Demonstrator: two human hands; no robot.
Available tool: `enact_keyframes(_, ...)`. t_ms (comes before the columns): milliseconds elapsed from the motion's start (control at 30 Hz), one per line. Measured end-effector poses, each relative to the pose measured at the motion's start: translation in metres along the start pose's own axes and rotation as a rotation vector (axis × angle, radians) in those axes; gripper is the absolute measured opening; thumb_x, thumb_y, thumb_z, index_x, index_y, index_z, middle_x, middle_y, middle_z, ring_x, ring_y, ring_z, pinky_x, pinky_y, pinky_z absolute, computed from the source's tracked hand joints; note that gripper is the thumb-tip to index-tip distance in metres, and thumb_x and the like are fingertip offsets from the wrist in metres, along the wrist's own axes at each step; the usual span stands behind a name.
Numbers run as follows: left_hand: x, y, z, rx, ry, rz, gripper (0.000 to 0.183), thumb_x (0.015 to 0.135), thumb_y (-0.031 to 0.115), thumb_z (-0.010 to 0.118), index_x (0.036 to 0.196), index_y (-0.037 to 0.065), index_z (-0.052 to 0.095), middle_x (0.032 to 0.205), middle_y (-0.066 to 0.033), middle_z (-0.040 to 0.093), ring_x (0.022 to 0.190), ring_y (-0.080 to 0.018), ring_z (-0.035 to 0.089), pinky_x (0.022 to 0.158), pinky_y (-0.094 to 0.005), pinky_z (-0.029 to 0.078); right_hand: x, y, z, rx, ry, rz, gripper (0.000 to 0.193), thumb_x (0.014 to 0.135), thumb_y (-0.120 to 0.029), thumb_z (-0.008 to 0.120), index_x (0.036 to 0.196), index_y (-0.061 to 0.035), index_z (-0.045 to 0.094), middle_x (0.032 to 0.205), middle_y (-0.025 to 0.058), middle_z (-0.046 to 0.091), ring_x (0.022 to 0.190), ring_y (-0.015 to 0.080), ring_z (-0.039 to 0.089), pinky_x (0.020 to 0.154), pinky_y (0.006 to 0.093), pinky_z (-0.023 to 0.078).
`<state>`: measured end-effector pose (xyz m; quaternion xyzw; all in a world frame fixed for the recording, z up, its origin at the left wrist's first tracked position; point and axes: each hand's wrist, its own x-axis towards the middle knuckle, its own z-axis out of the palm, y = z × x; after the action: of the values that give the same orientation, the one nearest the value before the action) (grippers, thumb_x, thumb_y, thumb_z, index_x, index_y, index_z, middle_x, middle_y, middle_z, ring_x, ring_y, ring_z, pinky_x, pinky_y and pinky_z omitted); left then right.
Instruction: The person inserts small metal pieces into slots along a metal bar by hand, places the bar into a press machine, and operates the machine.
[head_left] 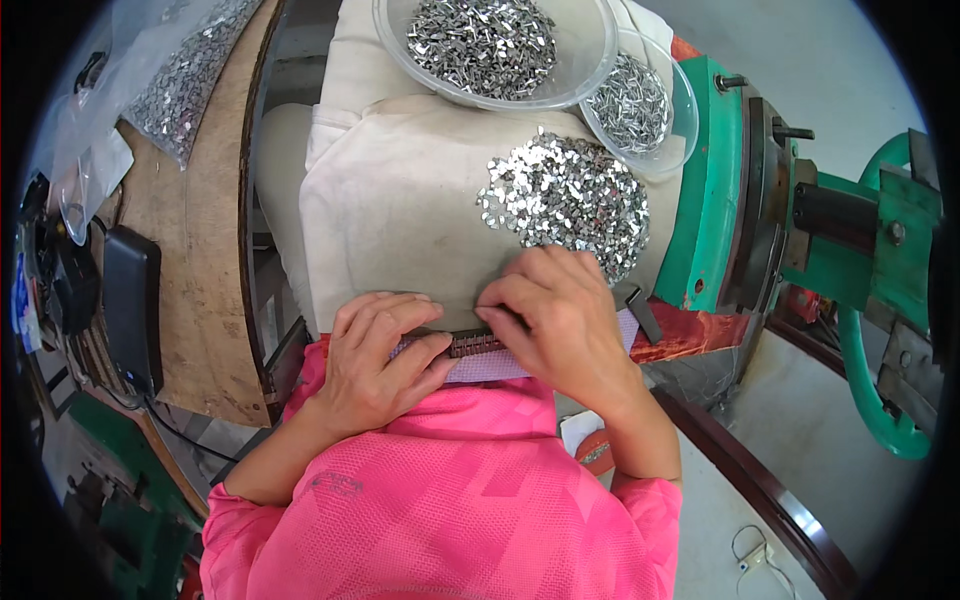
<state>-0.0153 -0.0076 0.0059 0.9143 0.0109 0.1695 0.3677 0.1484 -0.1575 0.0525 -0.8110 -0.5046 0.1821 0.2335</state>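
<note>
A dark narrow strip with a row of small slots or teeth (475, 344) lies across the near edge of the cloth-covered surface, close to my body. My left hand (378, 362) grips its left end, with the thumb along the near side and the fingers curled over. Over the strip's right part, my right hand (562, 322) has thumb and fingers drawn together in a pinch; whatever they hold is hidden. Just beyond the right hand, a loose pile of small shiny metal pieces (575, 195) lies on the beige cloth (400, 215).
At the back stand a large clear tub of metal pieces (598, 62) and a smaller clear tub of thin metal pins (688, 130). A green machine with a handwheel (860, 390) is at right. On a wooden board (200, 290) at left lie a black box (132, 300) and a plastic bag of pieces (185, 90).
</note>
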Motion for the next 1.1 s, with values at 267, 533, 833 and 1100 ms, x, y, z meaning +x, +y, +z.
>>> enact_keyframes(267, 0.018, -0.005, -0.009, -0.028, -0.057, -0.033, 0.022, 0.073, 0.016, 0.079, 0.091, 0.009, 0.070, 0.113, -0.0063, 0.061, 0.103, -0.0258, 0.060, 0.091, -0.0398, 0.043, -0.012, 0.018, -0.016, 0.025, 0.159, 0.138, 0.012, 0.072, -0.007, 0.080, 0.082, -0.0080, 0.073, 0.082, 0.0040, 0.062, 0.080, 0.0226, 0.060, 0.075, 0.0347, 0.042)
enact_keyframes(533, 0.019, -0.007, -0.005, -0.054, -0.046, -0.076, 0.023, 0.073, 0.018, 0.080, 0.091, 0.009, 0.070, 0.112, -0.0064, 0.061, 0.097, -0.0247, 0.059, 0.087, -0.0394, 0.043, 0.002, 0.015, -0.010, -0.086, 0.104, -0.001, 0.012, 0.074, -0.012, 0.078, 0.083, -0.0117, 0.070, 0.081, 0.0020, 0.058, 0.079, 0.0224, 0.057, 0.072, 0.0361, 0.040)
enact_keyframes(833, 0.018, -0.010, -0.004, -0.070, -0.038, -0.086, 0.024, 0.072, 0.018, 0.081, 0.091, 0.010, 0.070, 0.112, -0.0055, 0.061, 0.095, -0.0230, 0.059, 0.085, -0.0386, 0.043, -0.004, 0.006, -0.008, -0.312, -0.061, -0.024, 0.009, 0.081, -0.013, 0.063, 0.088, -0.0085, 0.064, 0.086, 0.0063, 0.056, 0.084, 0.0244, 0.056, 0.074, 0.0365, 0.041)
enact_keyframes(1100, 0.017, -0.012, -0.002, -0.078, -0.040, -0.081, 0.023, 0.072, 0.019, 0.081, 0.091, 0.010, 0.070, 0.111, -0.0051, 0.061, 0.097, -0.0233, 0.059, 0.086, -0.0389, 0.043, -0.028, 0.022, -0.018, 0.303, 0.222, 0.276, 0.012, 0.087, 0.003, 0.067, 0.093, -0.0014, 0.058, 0.086, 0.0106, 0.061, 0.073, 0.0268, 0.059, 0.067, 0.0342, 0.048)
